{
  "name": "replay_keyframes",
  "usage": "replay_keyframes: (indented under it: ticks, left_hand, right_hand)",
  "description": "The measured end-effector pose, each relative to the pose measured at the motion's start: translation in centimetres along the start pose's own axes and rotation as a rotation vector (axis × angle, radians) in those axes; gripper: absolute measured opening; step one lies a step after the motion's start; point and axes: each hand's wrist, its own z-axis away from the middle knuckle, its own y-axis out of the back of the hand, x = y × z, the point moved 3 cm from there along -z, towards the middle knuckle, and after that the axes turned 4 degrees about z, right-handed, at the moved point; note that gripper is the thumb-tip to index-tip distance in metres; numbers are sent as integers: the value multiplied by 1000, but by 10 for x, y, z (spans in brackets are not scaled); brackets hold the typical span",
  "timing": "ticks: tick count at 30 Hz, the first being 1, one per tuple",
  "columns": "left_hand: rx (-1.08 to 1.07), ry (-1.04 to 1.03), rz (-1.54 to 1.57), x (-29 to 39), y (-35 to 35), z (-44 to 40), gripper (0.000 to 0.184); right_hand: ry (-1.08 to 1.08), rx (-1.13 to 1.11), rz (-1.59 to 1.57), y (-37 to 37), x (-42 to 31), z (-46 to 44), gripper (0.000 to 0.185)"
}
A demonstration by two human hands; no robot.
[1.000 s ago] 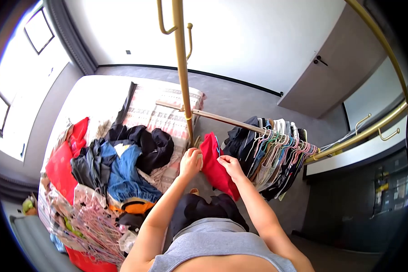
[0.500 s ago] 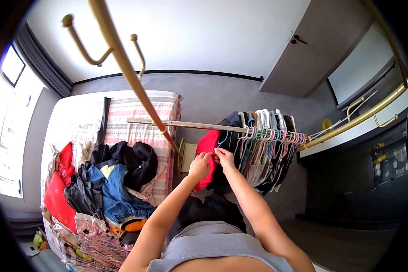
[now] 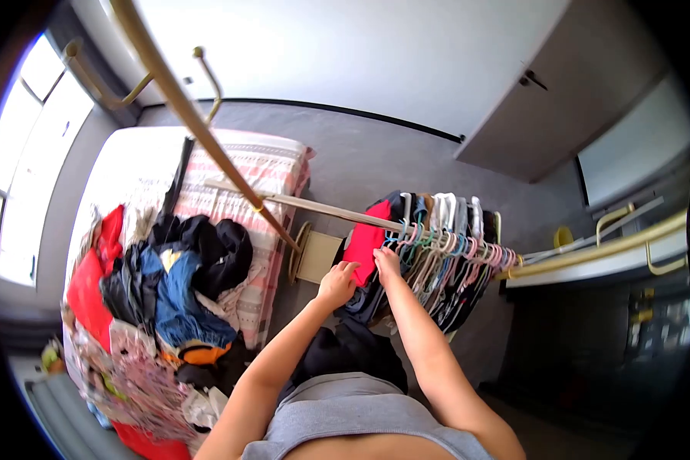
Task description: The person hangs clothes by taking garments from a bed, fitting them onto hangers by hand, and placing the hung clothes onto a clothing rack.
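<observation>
A red garment (image 3: 366,244) hangs at the near-left end of the row of clothes, over darker clothing. My left hand (image 3: 337,285) is at its lower left edge, fingers bent and closed against the cloth. At the garment's right side, my right hand (image 3: 387,263) pinches the edge just below the rail. Fine detail between the fingertips is hidden. Beside my right hand, pastel hangers (image 3: 445,243) carry several garments along the metal rail (image 3: 330,206).
On the left, a bed (image 3: 264,157) bears heaped clothes, including blue denim (image 3: 184,307), and a pile of pink hangers (image 3: 142,368). A gold upright pole (image 3: 207,146) with hooks rises before me. A small stool (image 3: 320,257) stands under the rail.
The red garment now lies flatter and higher across the rail's front, its blue hanger hook no longer clearly visible. Both hands stay close to it, slightly farther apart. My view has tilted.
</observation>
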Motion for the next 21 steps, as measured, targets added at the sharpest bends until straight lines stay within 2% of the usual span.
replay_keyframes:
  ticks: [2,3,4,6,7,11,14,21]
  left_hand:
    - [34,58,1,-9,-2,8,38]
    - [50,86,1,-13,-4,14,37]
    - [69,115,1,-17,-3,19,36]
    - [152,174,30,-22,7,37,34]
    - [205,209,46,-32,8,49,32]
    - [391,366,75,-63,38,109,32]
    - [544,519,64,-90,61,173,31]
    - [899,866,69,-184,124,337,25]
  right_hand:
    - [113,40,187,9,18,-13,18]
    - [195,75,295,5,14,-4,8]
    - [285,105,398,-5,10,8,17]
    - [593,293,401,-30,20,33,36]
    - [516,146,519,-45,13,54,45]
    - [384,-235,605,-103,56,80,40]
    - [190,-495,662,-148,88,103,32]
    - [-140,-820,819,-244,152,174,20]
